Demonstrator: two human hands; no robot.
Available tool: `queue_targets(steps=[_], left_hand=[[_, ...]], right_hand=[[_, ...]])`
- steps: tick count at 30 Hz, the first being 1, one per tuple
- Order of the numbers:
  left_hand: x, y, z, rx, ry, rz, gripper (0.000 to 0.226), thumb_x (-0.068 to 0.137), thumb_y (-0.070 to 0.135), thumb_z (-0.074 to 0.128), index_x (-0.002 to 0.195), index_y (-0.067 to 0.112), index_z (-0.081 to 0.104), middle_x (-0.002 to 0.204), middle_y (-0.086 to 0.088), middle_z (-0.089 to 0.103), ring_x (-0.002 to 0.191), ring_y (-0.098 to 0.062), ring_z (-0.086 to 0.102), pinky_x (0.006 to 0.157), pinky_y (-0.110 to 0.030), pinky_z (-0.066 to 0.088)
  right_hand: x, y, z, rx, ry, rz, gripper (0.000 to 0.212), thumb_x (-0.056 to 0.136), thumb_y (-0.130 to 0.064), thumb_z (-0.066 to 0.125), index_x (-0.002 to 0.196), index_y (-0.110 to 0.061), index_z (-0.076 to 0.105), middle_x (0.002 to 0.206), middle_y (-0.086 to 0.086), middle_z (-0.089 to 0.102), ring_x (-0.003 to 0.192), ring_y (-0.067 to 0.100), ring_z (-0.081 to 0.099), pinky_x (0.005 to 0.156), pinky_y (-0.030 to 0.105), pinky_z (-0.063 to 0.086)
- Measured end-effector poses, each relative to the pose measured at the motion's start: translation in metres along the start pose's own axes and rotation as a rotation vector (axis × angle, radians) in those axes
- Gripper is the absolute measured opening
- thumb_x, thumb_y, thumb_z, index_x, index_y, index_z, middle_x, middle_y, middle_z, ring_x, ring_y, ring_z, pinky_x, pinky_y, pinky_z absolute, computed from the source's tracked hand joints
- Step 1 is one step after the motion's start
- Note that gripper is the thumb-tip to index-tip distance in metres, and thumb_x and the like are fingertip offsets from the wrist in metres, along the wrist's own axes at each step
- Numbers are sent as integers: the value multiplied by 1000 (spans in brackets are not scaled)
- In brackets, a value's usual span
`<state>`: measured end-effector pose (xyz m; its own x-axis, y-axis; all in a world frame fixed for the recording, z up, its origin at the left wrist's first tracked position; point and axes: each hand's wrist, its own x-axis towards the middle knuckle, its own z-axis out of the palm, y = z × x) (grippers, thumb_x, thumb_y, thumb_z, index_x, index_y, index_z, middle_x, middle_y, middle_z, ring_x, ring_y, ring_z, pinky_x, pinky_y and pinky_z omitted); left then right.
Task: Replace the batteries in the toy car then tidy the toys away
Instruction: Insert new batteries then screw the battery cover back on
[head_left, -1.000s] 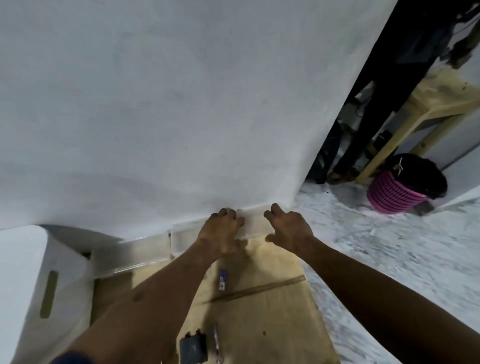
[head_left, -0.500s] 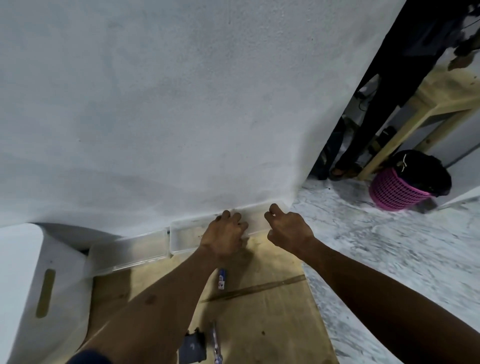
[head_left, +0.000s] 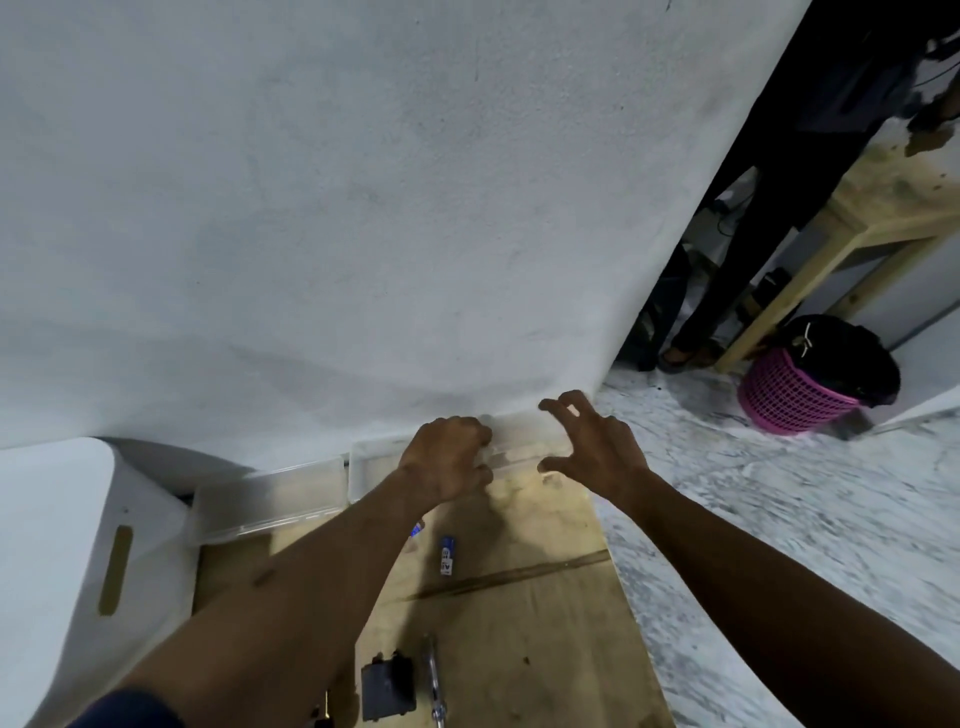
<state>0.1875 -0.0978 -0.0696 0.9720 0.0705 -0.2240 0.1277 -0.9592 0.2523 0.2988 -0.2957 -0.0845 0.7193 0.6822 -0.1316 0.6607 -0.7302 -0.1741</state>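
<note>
Two clear plastic boxes stand against the white wall at the far edge of the wooden board (head_left: 519, 623). My left hand (head_left: 447, 460) has its fingers curled over the near rim of the right clear box (head_left: 374, 457). My right hand (head_left: 592, 441) hovers at that box's right end with its fingers spread and holds nothing. A blue and white battery (head_left: 447, 556) lies on the board below my left hand. A second one (head_left: 415, 530) peeks out from under my left forearm. A black battery cover (head_left: 388, 691) and a screwdriver (head_left: 434, 680) lie near the bottom edge. No toy car is in view.
The left clear box (head_left: 270, 499) sits beside a white bin (head_left: 78, 571) with a slot handle. At the right, marble floor (head_left: 779, 519), a pink basket (head_left: 789, 395) with a black bag, a wooden table (head_left: 857, 218) and a person's dark-trousered legs (head_left: 769, 208).
My right hand has come off the clear box's edge and spread its fingers. My left hand stays on the rim. The view has shifted slightly.
</note>
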Motion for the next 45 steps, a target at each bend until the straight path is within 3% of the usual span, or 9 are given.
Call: queue_targets(steps=[4, 7, 12, 19, 26, 29, 33, 37, 45], left_hand=[[2, -3, -8, -194, 96, -71, 33, 82, 35, 65, 111, 18, 70, 111, -1, 70, 106, -25, 62, 84, -31, 50], [4, -5, -12, -293, 155, -76, 38, 86, 27, 61, 123, 20, 68, 123, -2, 69, 113, -25, 61, 93, -32, 49], [7, -7, -13, -334, 192, -74, 46, 84, 24, 53, 127, 23, 67, 124, -1, 70, 115, -25, 62, 98, -33, 49], [5, -7, -13, -393, 201, -61, 39, 78, 19, 56, 111, 28, 74, 101, 0, 76, 93, -24, 68, 81, -34, 55], [0, -6, -11, -396, 190, -42, 42, 75, 26, 54, 112, 25, 74, 103, 0, 76, 95, -23, 68, 82, -34, 55], [0, -8, -3, -366, 192, -53, 38, 82, 21, 65, 119, 20, 72, 120, 1, 72, 109, -22, 66, 93, -31, 51], [-4, -7, 6, -302, 171, -43, 39, 82, 22, 68, 120, 24, 71, 125, 3, 69, 114, -20, 63, 96, -30, 49], [-7, -8, 15, -186, 81, -1, 44, 84, 31, 67, 128, 26, 65, 130, 4, 62, 120, -17, 55, 98, -31, 46], [-9, -10, 30, -19, 19, 64, 41, 90, 36, 61, 129, 21, 64, 130, 4, 56, 124, -16, 45, 91, -35, 49]], right_hand=[[-21, 9, 3, 156, 391, -202, 33, 81, -49, 75, 90, -23, 58, 91, -9, 59, 49, 14, 60, 49, 26, 47], [-9, -1, 18, 44, 273, -398, 30, 86, -51, 65, 77, -22, 63, 69, -6, 64, 52, 17, 61, 51, 25, 47], [37, -28, 22, -8, -60, -384, 24, 95, -44, 58, 102, -24, 70, 98, 2, 74, 89, 24, 67, 71, 27, 41], [61, -36, 32, 114, -334, -248, 21, 91, -43, 65, 103, -26, 70, 106, -7, 70, 98, 17, 64, 76, 23, 41], [26, -33, 17, 179, -72, -350, 22, 97, -31, 59, 115, -30, 71, 120, -6, 69, 106, 17, 63, 84, 28, 50], [-2, -27, 16, 214, 213, -443, 18, 91, -24, 66, 106, -21, 76, 100, -2, 74, 88, 15, 66, 70, 28, 56], [-22, -17, 14, 206, 502, -470, 15, 85, -16, 68, 98, -16, 75, 93, -2, 67, 83, 14, 59, 56, 18, 43], [-16, 0, 17, 171, 340, -332, 37, 79, -19, 67, 116, -19, 68, 113, 1, 62, 103, 20, 57, 82, 33, 48], [-5, 18, 33, 172, 78, -207, 42, 78, -29, 77, 119, -21, 69, 125, -4, 61, 114, 16, 57, 89, 32, 52]])
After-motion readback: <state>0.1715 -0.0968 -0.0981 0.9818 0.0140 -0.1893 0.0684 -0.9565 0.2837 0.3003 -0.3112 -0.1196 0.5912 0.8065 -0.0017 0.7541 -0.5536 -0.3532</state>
